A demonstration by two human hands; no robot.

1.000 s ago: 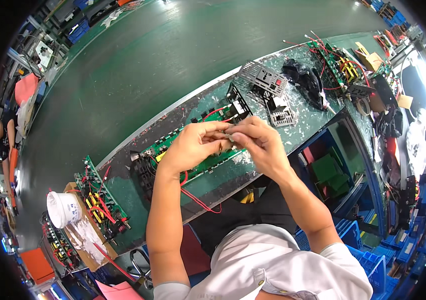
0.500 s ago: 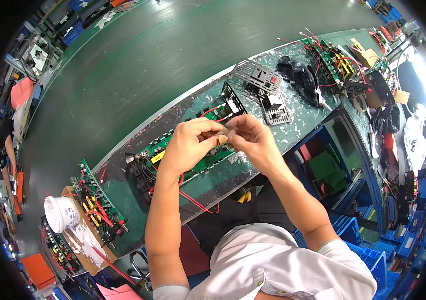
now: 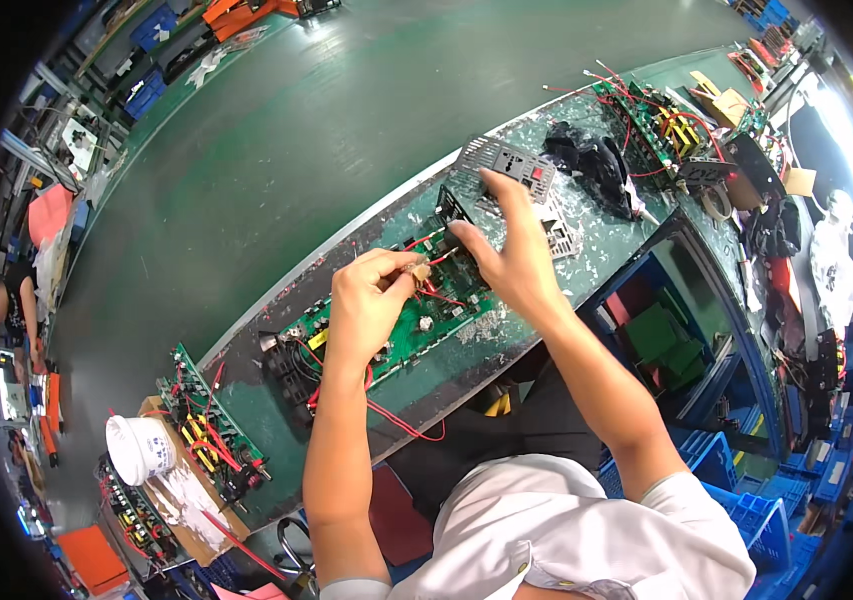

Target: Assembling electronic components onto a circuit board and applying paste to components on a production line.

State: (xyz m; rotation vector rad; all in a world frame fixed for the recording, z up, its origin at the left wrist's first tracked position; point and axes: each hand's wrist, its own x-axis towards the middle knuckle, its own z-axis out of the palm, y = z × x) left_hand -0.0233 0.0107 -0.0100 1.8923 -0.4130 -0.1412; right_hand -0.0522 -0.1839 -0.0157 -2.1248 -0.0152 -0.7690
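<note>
A long green circuit board with red wires lies at an angle on the bench in front of me. Over its middle, my left hand is closed in a pinch on a small brownish piece, too small to name; red wires run close beside it. My right hand is open, thumb and forefinger apart, at the board's far right end. Between that thumb and the board stands a black slotted end panel. Grey perforated metal panels, one with a socket and a red switch, lie just beyond my right fingers.
A black plastic bag and more circuit boards sit at the right. To the left stand a white tub on a cardboard box and another board. The bench's front edge has an open-topped bin frame beside it.
My right hand has come away from my left, moving up and right, and its fingers have spread. The left hand stays over the board, still pinching.
</note>
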